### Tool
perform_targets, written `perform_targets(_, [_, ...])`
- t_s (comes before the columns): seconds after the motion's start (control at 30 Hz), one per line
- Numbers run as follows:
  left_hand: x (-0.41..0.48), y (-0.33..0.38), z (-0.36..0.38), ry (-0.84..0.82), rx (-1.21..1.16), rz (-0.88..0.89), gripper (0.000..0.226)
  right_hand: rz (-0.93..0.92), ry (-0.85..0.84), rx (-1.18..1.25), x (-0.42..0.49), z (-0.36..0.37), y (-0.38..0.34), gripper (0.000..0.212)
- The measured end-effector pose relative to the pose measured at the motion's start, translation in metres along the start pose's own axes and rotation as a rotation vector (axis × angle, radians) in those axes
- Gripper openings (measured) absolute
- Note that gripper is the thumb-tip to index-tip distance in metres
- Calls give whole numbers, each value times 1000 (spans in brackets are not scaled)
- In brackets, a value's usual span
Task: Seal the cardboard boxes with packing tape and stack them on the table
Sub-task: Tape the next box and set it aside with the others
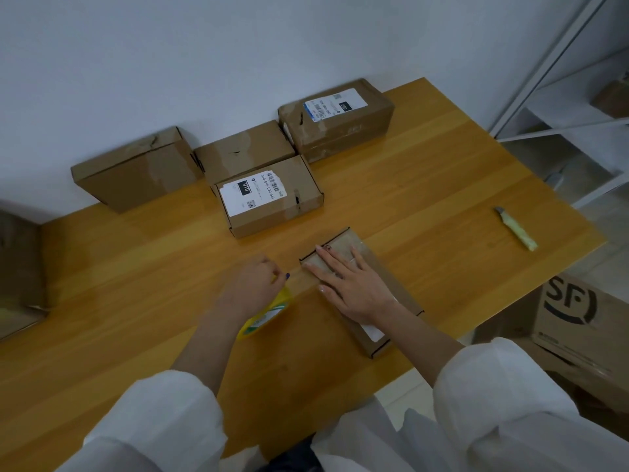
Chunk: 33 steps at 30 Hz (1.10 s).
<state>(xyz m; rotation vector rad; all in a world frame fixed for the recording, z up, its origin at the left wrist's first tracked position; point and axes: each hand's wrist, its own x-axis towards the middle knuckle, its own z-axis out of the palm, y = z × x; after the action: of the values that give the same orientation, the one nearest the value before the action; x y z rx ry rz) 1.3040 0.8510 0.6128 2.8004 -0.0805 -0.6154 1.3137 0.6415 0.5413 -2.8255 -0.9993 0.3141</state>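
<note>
A small flat cardboard box (391,294) lies near the table's front edge, with clear tape across its top. My right hand (350,284) presses flat on this box, fingers straight and spread. Just left of it, my left hand (253,284) grips a yellow roll of packing tape (269,313), and a strip of tape runs from the roll to the box. Several other cardboard boxes sit along the wall: one at the left (136,168), one in the middle (243,149), one with a white label in front of it (272,195), and a labelled one at the right (337,119).
A yellow utility knife (515,228) lies on the wooden table (136,284) at the far right. A large printed carton (578,325) stands on the floor to the right, below white metal shelving (561,97). Another brown box (17,267) is at the left edge.
</note>
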Motion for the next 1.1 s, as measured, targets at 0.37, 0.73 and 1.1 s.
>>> perform_targets(0.37, [6,7,4,-200,227,-107,38,-37,44,25,1,5,5,53])
perform_targets(0.73, [0,-19,10,-15,-108,-146,27,73,98,552,4,-21,12,51])
perform_targets(1.1, [-1,-10,13,79,-124,-120,21,1233,115,272,-93,-30,190,60])
